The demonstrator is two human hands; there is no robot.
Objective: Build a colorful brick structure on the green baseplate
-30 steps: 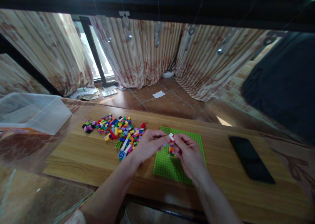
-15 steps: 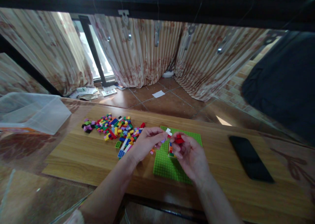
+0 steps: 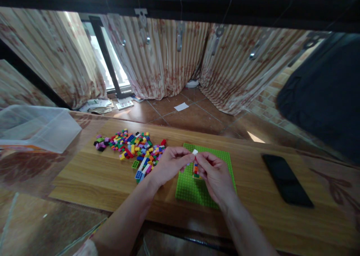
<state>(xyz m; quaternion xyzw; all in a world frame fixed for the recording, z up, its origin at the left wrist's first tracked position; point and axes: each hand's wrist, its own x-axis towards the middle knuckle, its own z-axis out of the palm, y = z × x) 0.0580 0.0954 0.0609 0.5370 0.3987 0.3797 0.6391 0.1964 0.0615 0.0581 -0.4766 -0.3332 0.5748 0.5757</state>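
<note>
My left hand (image 3: 171, 166) and my right hand (image 3: 215, 173) meet fingertip to fingertip above a green baseplate (image 3: 197, 190) on the wooden table. Both pinch a small white brick (image 3: 194, 151) between them. Whether the red brick from a moment ago is still in my right fingers cannot be seen. Just under the fingers a small stack of coloured bricks (image 3: 195, 170) stands on the baseplate. A pile of loose coloured bricks (image 3: 132, 147) lies to the left of my left hand.
A black phone (image 3: 287, 180) lies on the table to the right. A clear plastic tub (image 3: 36, 128) stands at the far left. A dark bag or cloth (image 3: 323, 95) hangs at the right. Curtains and a tiled floor lie beyond the table's far edge.
Half a second ago my hands were slightly apart, the left with the white brick and the right with a red brick. Now they are together again and the red brick is hidden.
</note>
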